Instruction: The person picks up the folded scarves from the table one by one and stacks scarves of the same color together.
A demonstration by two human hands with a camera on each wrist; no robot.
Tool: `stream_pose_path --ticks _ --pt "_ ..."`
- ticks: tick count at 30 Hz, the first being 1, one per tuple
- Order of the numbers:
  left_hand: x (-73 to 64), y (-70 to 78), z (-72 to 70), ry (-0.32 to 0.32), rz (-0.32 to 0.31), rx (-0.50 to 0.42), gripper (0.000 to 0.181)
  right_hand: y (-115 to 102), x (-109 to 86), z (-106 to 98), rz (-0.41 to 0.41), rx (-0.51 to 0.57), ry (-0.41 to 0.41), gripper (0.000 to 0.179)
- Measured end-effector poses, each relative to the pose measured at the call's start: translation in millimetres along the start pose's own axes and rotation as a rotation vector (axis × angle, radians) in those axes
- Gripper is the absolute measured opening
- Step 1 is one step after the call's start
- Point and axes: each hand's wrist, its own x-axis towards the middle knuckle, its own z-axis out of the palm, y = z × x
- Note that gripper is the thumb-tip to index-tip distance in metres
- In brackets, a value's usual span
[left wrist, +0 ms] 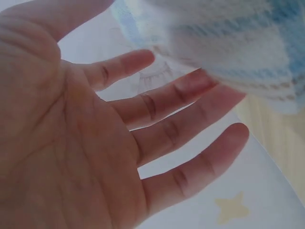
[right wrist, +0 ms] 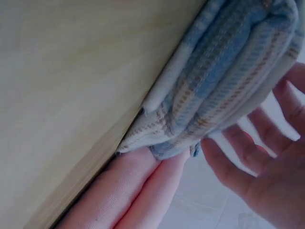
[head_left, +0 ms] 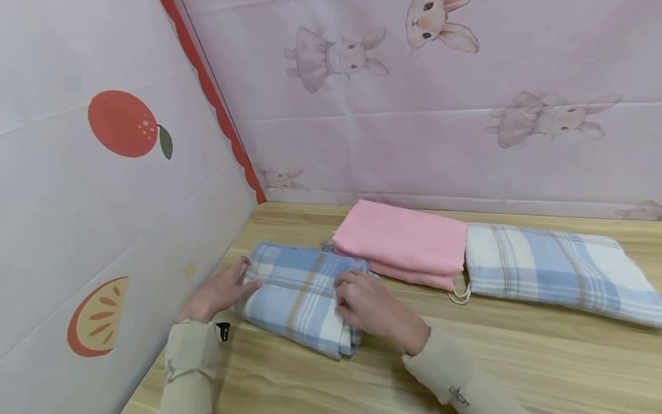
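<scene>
A blue, white and tan plaid scarf (head_left: 295,293), folded into a thick rectangle, lies between my two hands. At its left end is my left hand (head_left: 219,290), fingers spread; in the left wrist view its fingertips (left wrist: 195,81) meet the cloth's edge. My right hand (head_left: 369,302) is at the opposite end, over the top edge. Stacked fold layers of the plaid scarf (right wrist: 224,81) show in the right wrist view, with the loosely bent fingers (right wrist: 228,162) of my right hand beside them, touching the cloth. Neither hand pinches it.
A folded pink cloth (head_left: 403,236) lies just behind and right of the scarf. Further right is a second folded plaid cloth (head_left: 564,270), with a loop of white cord (head_left: 460,296) by its left end. Printed fabric walls (head_left: 362,144) border the wooden table (head_left: 414,368) at back and left.
</scene>
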Motion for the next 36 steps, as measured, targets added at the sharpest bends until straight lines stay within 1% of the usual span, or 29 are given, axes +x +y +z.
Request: stream_pose_path --ticks 3,7,9,12,14,15,19,20,23,26,28,34,36 --pt "1.0 0.1 1.0 0.017 -0.007 0.011 0.067 -3.6 -1.8 1.6 0.052 -0.052 0.029 0.018" --pt "2.3 0.0 3.6 0.030 -0.001 0.020 0.072 -9.2 -3.6 2.1 0.147 -0.093 0.051 0.022" --pt "3.1 -0.1 5.1 0.024 -0.011 0.012 0.074 -12.3 -3.8 1.4 0.224 -0.097 0.049 0.032" --pt "4.8 -1.1 7.0 0.003 -0.039 -0.004 0.080 -15.8 -4.3 -0.4 0.364 -0.077 0.012 0.051" --pt "6.0 -1.7 8.3 -0.015 -0.051 -0.028 0.083 -16.8 -4.9 -0.8 0.429 -0.051 0.004 0.060" --pt "6.7 -2.5 8.9 -0.019 -0.051 -0.035 0.084 -17.0 -5.5 -0.8 0.448 -0.043 0.005 0.063" --pt "8.5 -3.5 11.8 -0.037 -0.043 -0.083 0.088 -14.6 -9.0 1.7 0.457 -0.020 0.043 0.075" --pt "8.9 -3.5 12.9 -0.037 -0.040 -0.094 0.088 -14.1 -9.6 1.9 0.468 -0.010 0.041 0.078" --pt "10.3 -3.0 15.6 -0.041 -0.044 -0.114 0.090 -12.5 -9.7 2.3 0.520 0.025 0.003 0.085" --pt "12.3 -2.4 17.3 -0.043 -0.059 -0.106 0.092 -11.8 -8.9 1.8 0.575 0.064 -0.049 0.085" --pt "13.4 -2.1 18.2 -0.047 -0.070 -0.099 0.093 -11.3 -8.6 2.0 0.592 0.077 -0.070 0.084" --pt "16.3 -3.1 20.0 -0.056 -0.093 -0.072 0.098 -11.0 -8.4 0.8 0.592 0.087 -0.092 0.086" --pt "16.9 -3.8 20.2 -0.060 -0.100 -0.071 0.099 -10.7 -8.6 0.3 0.589 0.085 -0.102 0.089"
